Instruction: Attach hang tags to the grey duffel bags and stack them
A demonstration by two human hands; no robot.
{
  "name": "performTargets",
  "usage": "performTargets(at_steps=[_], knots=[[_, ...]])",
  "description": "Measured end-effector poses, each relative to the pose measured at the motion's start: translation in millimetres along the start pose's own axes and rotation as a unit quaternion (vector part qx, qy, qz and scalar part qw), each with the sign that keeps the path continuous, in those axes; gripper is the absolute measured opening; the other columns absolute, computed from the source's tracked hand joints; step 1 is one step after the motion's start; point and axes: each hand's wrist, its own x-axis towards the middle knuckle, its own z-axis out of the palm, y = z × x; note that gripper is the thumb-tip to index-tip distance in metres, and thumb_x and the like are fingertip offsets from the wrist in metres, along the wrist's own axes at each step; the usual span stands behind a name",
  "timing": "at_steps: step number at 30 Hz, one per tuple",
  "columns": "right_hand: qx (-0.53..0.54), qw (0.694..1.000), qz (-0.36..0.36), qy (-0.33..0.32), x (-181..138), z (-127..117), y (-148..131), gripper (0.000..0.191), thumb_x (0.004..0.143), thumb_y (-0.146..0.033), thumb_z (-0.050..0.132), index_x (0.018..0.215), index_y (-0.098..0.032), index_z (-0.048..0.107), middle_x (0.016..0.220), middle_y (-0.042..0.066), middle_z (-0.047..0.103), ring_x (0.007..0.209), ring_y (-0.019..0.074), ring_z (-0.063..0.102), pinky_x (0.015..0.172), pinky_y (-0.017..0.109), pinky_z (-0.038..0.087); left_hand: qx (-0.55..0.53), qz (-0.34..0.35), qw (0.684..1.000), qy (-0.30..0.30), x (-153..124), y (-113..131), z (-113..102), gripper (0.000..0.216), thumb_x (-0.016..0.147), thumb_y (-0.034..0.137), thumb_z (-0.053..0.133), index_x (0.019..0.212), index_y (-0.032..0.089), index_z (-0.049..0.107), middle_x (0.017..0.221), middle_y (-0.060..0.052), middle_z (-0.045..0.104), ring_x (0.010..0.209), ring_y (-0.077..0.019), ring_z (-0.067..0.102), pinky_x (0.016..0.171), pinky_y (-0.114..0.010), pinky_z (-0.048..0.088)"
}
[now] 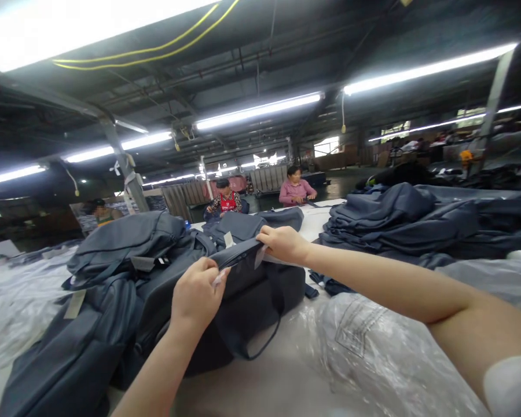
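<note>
A dark grey-blue bag (252, 295) stands on the table before me, its strap looping down the near side. My left hand (198, 289) is closed on the bag's upper edge, with a bit of something whitish showing at the fingertips. Farther along the same edge, my right hand (283, 244) pinches the fabric, and a small clear piece hangs just below the fingers. The edge runs taut between both hands. A pale tag (229, 240) sticks up behind it.
More bags (125, 243) are heaped at the left, several with tags. Clear plastic bags (373, 341) lie on the table at the right front, below a pile of dark bags (399, 223). Two people (296, 188) work across the table; another person is at far left.
</note>
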Motion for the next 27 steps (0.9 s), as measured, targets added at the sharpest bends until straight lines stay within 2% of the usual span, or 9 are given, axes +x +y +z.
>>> performTargets(at_steps=[2, 4, 7, 9, 13, 14, 17, 23, 27], knots=[[0.003, 1.000, -0.016, 0.005, -3.7, -0.6, -2.9, 0.027, 0.092, -0.028, 0.050, 0.114, -0.018, 0.062, 0.113, 0.009, 0.061, 0.082, 0.0200, 0.067, 0.058, 0.027, 0.039, 0.034, 0.049, 0.998, -0.023, 18.9, 12.9, 0.1, 0.020, 0.096, 0.034, 0.050, 0.091, 0.019, 0.062, 0.100, -0.004, 0.065, 0.080, -0.0178, 0.064, 0.069, -0.028, 0.043], [-0.003, 0.999, -0.034, 0.005, -6.1, -2.1, -3.9, 0.025, 0.094, -0.025, 0.046, 0.111, -0.018, 0.062, 0.111, 0.009, 0.062, 0.080, 0.0195, 0.067, 0.056, 0.026, 0.038, 0.084, 0.086, 0.990, -0.071, 32.8, 26.0, 1.1, 0.016, 0.091, 0.029, 0.059, 0.104, 0.020, 0.059, 0.098, -0.004, 0.065, 0.083, -0.0206, 0.065, 0.066, -0.028, 0.043], [-0.011, 0.999, -0.042, 0.004, -6.9, -4.5, -2.0, 0.025, 0.095, -0.020, 0.041, 0.107, -0.017, 0.063, 0.107, 0.009, 0.062, 0.079, 0.0190, 0.067, 0.054, 0.026, 0.038, 0.142, 0.130, 0.972, -0.136, 41.9, 40.5, 3.4, 0.026, 0.080, 0.021, 0.071, 0.101, 0.019, 0.057, 0.092, -0.004, 0.066, 0.086, -0.0244, 0.065, 0.065, -0.028, 0.044], [-0.013, 0.999, -0.041, 0.002, -7.1, -4.9, 0.1, 0.025, 0.095, -0.020, 0.041, 0.107, -0.017, 0.063, 0.107, 0.009, 0.062, 0.078, 0.0189, 0.067, 0.054, 0.025, 0.038, 0.162, 0.138, 0.965, -0.151, 41.0, 44.4, 5.5, 0.030, 0.076, 0.018, 0.073, 0.102, 0.018, 0.056, 0.092, -0.005, 0.066, 0.084, -0.0253, 0.065, 0.065, -0.029, 0.045], [-0.014, 0.998, -0.054, 0.010, -9.9, -3.2, 1.6, 0.024, 0.096, -0.020, 0.039, 0.104, -0.017, 0.062, 0.104, 0.009, 0.062, 0.078, 0.0194, 0.067, 0.053, 0.026, 0.039, 0.173, 0.134, 0.967, -0.129, 32.6, 39.1, 10.9, 0.007, 0.089, 0.018, 0.054, 0.094, 0.020, 0.058, 0.086, -0.004, 0.066, 0.080, -0.0235, 0.065, 0.062, -0.030, 0.043], [-0.012, 0.998, -0.059, 0.014, -10.8, -2.6, 1.3, 0.024, 0.096, -0.020, 0.039, 0.103, -0.017, 0.062, 0.104, 0.009, 0.062, 0.078, 0.0194, 0.067, 0.053, 0.026, 0.040, 0.163, 0.131, 0.971, -0.116, 30.7, 36.2, 12.6, 0.009, 0.092, 0.019, 0.049, 0.093, 0.021, 0.058, 0.086, -0.004, 0.066, 0.080, -0.0228, 0.065, 0.062, -0.030, 0.042], [-0.008, 0.998, -0.062, 0.020, -13.0, -0.8, 0.0, 0.023, 0.095, -0.018, 0.039, 0.103, -0.017, 0.061, 0.105, 0.009, 0.061, 0.077, 0.0187, 0.066, 0.053, 0.026, 0.041, 0.103, 0.090, 0.987, -0.084, 27.4, 27.7, 18.0, 0.018, 0.097, 0.027, 0.042, 0.091, 0.021, 0.057, 0.086, -0.004, 0.067, 0.080, -0.0218, 0.065, 0.064, -0.030, 0.040], [-0.013, 0.999, -0.044, 0.028, -11.4, 2.7, 0.7, 0.022, 0.093, -0.015, 0.040, 0.102, -0.016, 0.061, 0.104, 0.009, 0.061, 0.078, 0.0200, 0.066, 0.052, 0.027, 0.040, 0.016, -0.072, 0.995, -0.070, 16.8, 11.7, 17.1, 0.021, 0.095, 0.034, 0.040, 0.082, 0.023, 0.053, 0.076, -0.005, 0.066, 0.074, -0.0245, 0.064, 0.065, -0.030, 0.037], [-0.012, 0.999, -0.030, 0.015, -7.5, 3.7, 2.5, 0.022, 0.094, -0.016, 0.040, 0.102, -0.016, 0.061, 0.105, 0.010, 0.061, 0.078, 0.0193, 0.066, 0.052, 0.026, 0.038, 0.056, -0.173, 0.977, -0.111, -10.9, -31.4, 7.3, 0.026, 0.094, 0.041, 0.035, 0.084, 0.025, 0.054, 0.074, -0.006, 0.066, 0.072, -0.0278, 0.063, 0.060, -0.031, 0.033]])
